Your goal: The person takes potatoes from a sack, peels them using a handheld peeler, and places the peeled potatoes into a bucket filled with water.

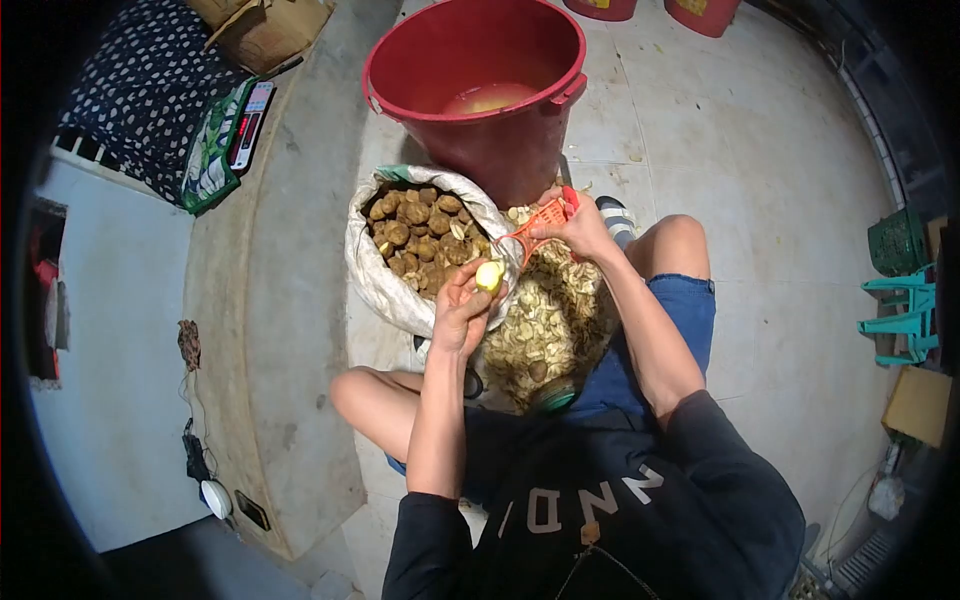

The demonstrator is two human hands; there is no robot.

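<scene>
My left hand (462,305) is closed around a pale yellow, peeled tuber (490,276), held over the right edge of a white woven sack (368,272). Inside that sack lie several round brown tubers (397,233) with rough skins. My right hand (582,228) grips an orange-red peeler (545,218), up and to the right of the peeled tuber. The peeler's far end reaches toward the tuber; whether they touch, I cannot tell. Below both hands, between my legs, is a heap of pale and brown peelings (540,325).
Beyond the sack stands a large red bucket (480,135) with pale contents at its bottom. A raised concrete ledge (290,250) runs along the left, with a scale (250,125) on it. Teal stools (905,320) and a green basket (897,243) are at the far right.
</scene>
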